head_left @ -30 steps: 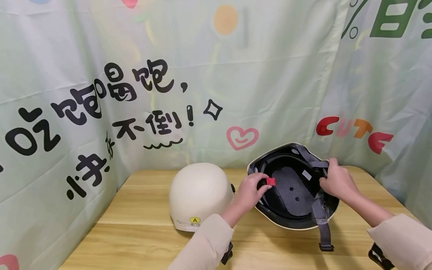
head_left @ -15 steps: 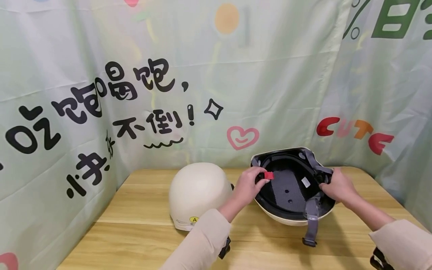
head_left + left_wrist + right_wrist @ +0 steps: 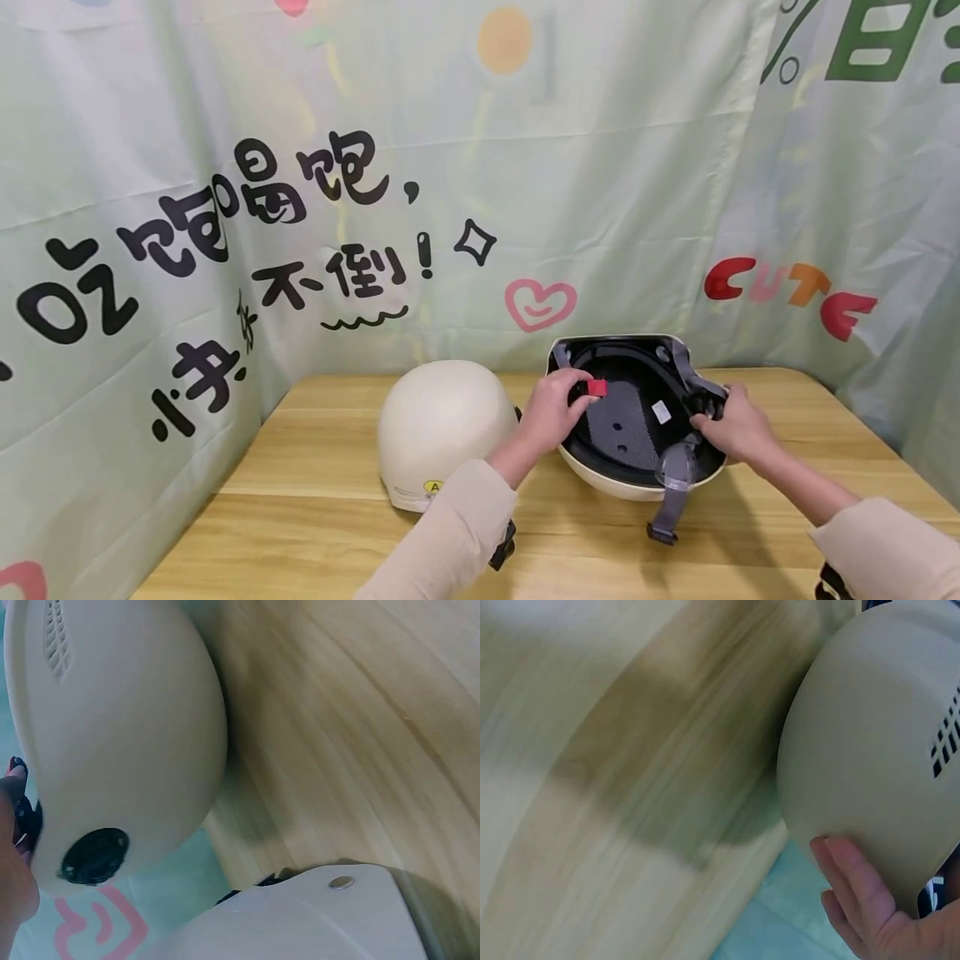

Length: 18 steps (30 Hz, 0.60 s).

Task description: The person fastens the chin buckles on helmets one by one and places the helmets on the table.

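An upside-down cream helmet (image 3: 617, 482) shows its black lining and grey pad in the head view, its opening facing me. At its left rim my left hand (image 3: 553, 412) pinches the red and black buckle (image 3: 597, 387) between thumb and fingertips. My right hand (image 3: 738, 428) grips the right rim, thumb inside by the grey strap (image 3: 693, 377). In the right wrist view those fingers (image 3: 862, 881) lie along the outside of the shell. A second strap (image 3: 673, 492) hangs over the front rim with a black slider at its end.
A second cream helmet (image 3: 446, 425) stands dome-up on the wooden table (image 3: 300, 467), left of the first and partly behind my left forearm. Its black strap fitting (image 3: 504, 546) shows beyond my sleeve. A printed curtain (image 3: 637, 208) hangs behind the table.
The held helmet has lowered slightly, tipped so its opening faces more upward, and turned with its front strap swinging left. My right hand has moved a little left; the left still pinches the buckle.
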Available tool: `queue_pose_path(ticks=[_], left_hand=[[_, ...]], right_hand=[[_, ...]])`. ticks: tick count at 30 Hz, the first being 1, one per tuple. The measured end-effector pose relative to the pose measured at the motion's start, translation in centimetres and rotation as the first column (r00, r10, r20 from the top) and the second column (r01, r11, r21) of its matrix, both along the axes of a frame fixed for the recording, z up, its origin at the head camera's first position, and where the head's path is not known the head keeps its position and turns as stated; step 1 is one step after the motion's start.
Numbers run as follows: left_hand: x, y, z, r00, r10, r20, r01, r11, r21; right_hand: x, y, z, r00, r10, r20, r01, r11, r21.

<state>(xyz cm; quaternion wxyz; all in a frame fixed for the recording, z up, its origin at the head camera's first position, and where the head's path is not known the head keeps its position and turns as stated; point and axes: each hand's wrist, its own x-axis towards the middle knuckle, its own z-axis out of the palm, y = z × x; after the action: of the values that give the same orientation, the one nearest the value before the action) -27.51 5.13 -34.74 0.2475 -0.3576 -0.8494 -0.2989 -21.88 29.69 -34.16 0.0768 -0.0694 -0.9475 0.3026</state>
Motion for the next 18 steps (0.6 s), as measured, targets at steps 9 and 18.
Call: queue_pose_path(ticks=[9,18], left_hand=[[0.3,-0.1,-0.5,1.0,-0.008,-0.018,0.008,1.0,-0.016],[0.1,-0.4,-0.8,1.0,0.009,-0.002,-0.009,1.0,-0.025]], right_hand=[[1.2,-0.3,-0.3,0.987,0.062,-0.151,-0.044,0.992,0.12],[3.8,-2.6,-0.4,0.679,0.344,-0.649,-0.187,0.935,0.3]])
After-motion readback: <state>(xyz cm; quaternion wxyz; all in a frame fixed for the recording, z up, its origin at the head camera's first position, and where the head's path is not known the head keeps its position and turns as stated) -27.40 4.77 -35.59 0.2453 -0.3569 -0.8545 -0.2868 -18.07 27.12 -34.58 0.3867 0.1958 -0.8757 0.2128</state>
